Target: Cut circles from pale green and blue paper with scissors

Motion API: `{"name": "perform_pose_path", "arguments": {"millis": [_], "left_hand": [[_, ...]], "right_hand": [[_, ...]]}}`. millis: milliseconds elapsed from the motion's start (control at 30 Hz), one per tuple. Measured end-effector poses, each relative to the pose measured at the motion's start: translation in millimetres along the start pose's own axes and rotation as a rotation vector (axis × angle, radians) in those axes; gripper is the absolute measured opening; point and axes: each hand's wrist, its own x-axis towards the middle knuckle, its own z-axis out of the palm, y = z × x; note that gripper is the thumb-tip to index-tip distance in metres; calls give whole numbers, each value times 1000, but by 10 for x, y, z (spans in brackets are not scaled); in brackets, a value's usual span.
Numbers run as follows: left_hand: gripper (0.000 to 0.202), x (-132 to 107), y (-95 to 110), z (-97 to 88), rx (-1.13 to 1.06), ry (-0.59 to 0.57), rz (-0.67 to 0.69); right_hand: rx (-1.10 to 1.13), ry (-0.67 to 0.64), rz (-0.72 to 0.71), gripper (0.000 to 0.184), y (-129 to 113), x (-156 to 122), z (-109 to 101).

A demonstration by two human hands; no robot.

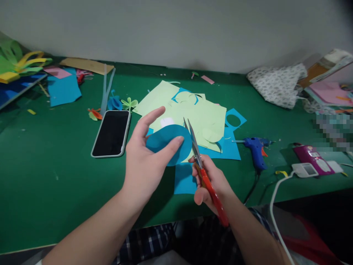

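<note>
My left hand (146, 154) pinches a rounded piece of blue paper (171, 137), thumb on top and the other fingers mostly hidden beneath. Red-handled scissors (205, 175) are in my right hand (215, 176), their blades slightly parted and pointing away from me. The blades lie close along the blue piece's right edge; whether they touch it I cannot tell. Under and beyond both hands, light green paper sheets (171, 99) overlap on the table. A blue sheet (184, 178) shows below the scissors, and a blue offcut with a round hole (241, 117) lies to the right.
On the green table (55, 176), a phone (111, 133) lies left of my hands, near small paper flowers (129, 103). To the right are a blue glue gun (256, 149), a purple packet (313, 160) and a white cable (274, 198). A patterned cloth bag (277, 84) sits at back right.
</note>
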Motion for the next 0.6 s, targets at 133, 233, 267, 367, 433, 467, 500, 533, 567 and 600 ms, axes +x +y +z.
{"name": "perform_pose_path", "arguments": {"millis": [133,233,267,367,433,467,500,533,567,600], "left_hand": [[55,-2,-22,1,69,24,96],[55,-4,-27,-2,79,10,102],[55,-4,-24,-5,82,3,102],[55,5,-12,-18,88,-7,95],[55,16,-5,-29,96,-9,76],[55,23,-2,-34,101,-11,64],[55,29,0,-39,104,-10,54],[55,34,2,-43,100,-9,51],[56,39,4,-45,94,-9,49],[56,43,5,-47,88,-10,48]], "right_hand": [[14,12,14,37,0,-16,-5],[47,5,18,44,4,-27,-24],[51,-1,16,48,5,-30,-30],[45,-14,2,49,0,-32,-40],[34,-9,-18,48,-11,-32,-41],[27,-9,-24,49,-18,-32,-41],[16,-11,-26,51,-25,-32,-42],[1,-15,-28,53,-31,-33,-44],[-17,-19,-32,55,-35,-35,-48],[-38,-26,-39,56,-38,-36,-55]]}}
